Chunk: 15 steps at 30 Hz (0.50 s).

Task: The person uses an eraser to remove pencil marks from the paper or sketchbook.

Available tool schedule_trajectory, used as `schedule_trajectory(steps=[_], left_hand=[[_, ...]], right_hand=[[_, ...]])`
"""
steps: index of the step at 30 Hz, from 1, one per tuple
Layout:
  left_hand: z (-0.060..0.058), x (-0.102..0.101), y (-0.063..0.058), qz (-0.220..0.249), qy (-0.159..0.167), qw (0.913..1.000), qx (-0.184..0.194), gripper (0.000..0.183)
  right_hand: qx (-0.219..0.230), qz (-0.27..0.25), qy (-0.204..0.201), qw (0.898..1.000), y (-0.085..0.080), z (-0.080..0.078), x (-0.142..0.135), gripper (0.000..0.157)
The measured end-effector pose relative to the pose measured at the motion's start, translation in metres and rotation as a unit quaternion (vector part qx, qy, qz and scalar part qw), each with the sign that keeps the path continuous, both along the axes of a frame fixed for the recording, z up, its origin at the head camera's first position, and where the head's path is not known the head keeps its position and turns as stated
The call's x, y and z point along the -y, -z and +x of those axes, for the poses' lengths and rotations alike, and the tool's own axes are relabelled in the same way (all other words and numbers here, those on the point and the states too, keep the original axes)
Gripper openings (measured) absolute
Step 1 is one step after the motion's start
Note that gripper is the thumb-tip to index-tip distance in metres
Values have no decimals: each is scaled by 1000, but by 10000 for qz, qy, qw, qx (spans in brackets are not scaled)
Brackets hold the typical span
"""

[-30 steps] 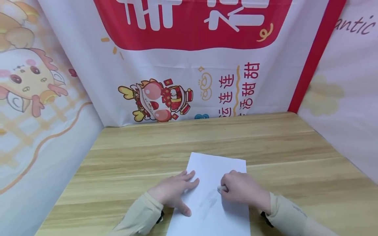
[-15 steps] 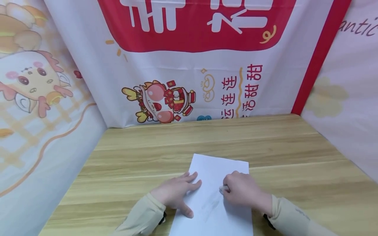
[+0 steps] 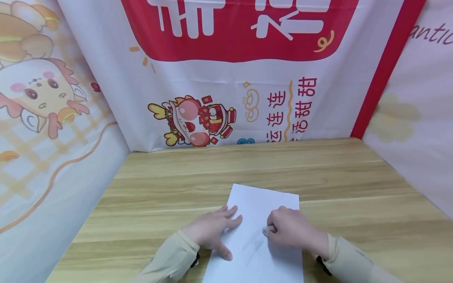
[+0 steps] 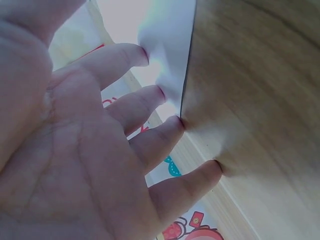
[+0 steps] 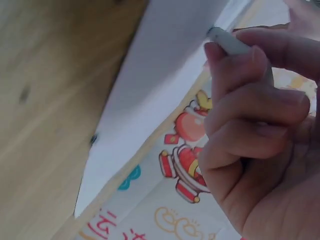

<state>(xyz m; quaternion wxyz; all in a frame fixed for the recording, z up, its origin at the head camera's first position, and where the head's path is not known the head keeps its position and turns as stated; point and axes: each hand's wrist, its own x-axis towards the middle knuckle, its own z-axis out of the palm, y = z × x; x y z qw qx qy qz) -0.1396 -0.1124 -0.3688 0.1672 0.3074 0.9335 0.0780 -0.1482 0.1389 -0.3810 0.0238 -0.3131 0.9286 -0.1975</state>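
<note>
One cartoon-printed cloth (image 3: 39,90) hangs at my far left, alongside the wooden table (image 3: 141,177). From a pale sleeve (image 3: 171,253) my left hand (image 3: 214,232) reaches onto the left edge of the white paper (image 3: 262,196), fingers loose and spread, grasping nothing. Seen from my head, only the back of that hand shows; the left wrist view gives the palm, with index and middle fingertips on the sheet, the ring fingertip at its edge and the little finger out on the wood. Next come grey smudges (image 3: 253,245) on the paper, visible from my head but in neither wrist view. Just to their right is the pale stub (image 3: 267,229), its end at the paper. My right hand (image 3: 291,228) grips it, fingers curled round it. From above, only that end pokes out; the right wrist view shows more of its rounded side and a darkened tip. How far it runs inside my fist, I cannot tell. Past a black band (image 3: 323,266) at my right wrist, lettered cloth (image 3: 424,98) hangs.
</note>
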Motion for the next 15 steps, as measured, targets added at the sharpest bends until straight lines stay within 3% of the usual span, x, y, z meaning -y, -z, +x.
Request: schedule_trajectory(steps=[8, 13, 15], left_hand=[[-7, -1, 1, 109, 3, 9999, -32, 99], [-15, -1, -4, 94, -32, 9999, -37, 100], [-18, -1, -5, 93, -39, 9999, 7, 100]], right_hand=[[227, -152, -222, 9994, -2, -13, -7, 41], [-256, -38, 169, 9995, -10, -29, -13, 41], [-147, -44, 36, 9999, -11, -31, -14, 40]])
